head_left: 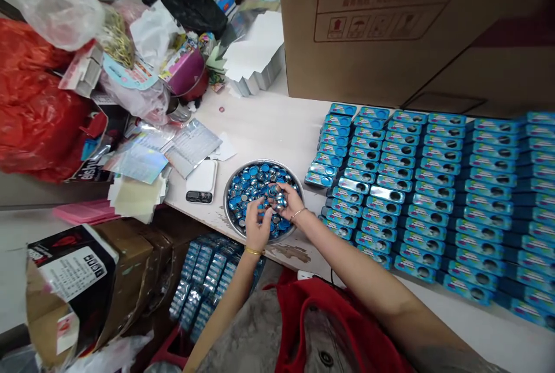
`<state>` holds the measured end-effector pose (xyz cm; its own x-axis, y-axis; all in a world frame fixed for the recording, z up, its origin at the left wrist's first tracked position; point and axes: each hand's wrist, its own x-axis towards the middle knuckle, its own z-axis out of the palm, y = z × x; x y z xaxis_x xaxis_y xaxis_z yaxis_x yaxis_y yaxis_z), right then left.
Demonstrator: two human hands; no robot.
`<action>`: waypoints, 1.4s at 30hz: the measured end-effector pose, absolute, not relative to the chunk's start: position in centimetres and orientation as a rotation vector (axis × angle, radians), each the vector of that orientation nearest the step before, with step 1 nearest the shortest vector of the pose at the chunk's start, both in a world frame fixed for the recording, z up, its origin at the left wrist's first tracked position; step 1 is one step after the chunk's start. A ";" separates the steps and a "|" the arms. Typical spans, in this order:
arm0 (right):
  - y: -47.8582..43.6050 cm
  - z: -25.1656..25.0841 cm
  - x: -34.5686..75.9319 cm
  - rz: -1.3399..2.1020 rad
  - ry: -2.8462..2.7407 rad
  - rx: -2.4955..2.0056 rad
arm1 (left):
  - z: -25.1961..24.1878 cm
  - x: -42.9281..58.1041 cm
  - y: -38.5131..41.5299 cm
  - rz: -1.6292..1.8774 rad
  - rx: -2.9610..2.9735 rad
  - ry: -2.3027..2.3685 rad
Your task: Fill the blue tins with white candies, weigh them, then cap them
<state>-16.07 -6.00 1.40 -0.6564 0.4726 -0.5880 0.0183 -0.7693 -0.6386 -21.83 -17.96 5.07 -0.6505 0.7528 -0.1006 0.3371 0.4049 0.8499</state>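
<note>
Small round blue-and-silver caps are heaped in a round steel tray, which sits near the front edge of the pale tabletop. Right hand is pinched shut on a few caps just above the pile, while the left hand is dipped in at the tray's near side, fingers curled in among the caps. Can't really tell if it's holding any. Off to the right, loads of flat blue rectangular cases with round windows are lined up in tidy rows. Left of the tray there's a white digital scale, with shiny holographic sheets just past it. Big brown cardboard carton stands along the back edge.
</note>
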 end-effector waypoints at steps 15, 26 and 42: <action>-5.9 3.9 -11.7 2.541 -0.081 -0.930 | 8.5 -18.4 -15.6 1.238 1.012 2.170; -2.1 5.4 -1.6 2.476 -0.161 -0.871 | 7.9 -14.8 -10.2 1.305 0.521 1.730; 4.0 3.9 7.0 2.465 -0.102 -0.746 | 5.3 -11.7 5.9 0.912 0.965 1.811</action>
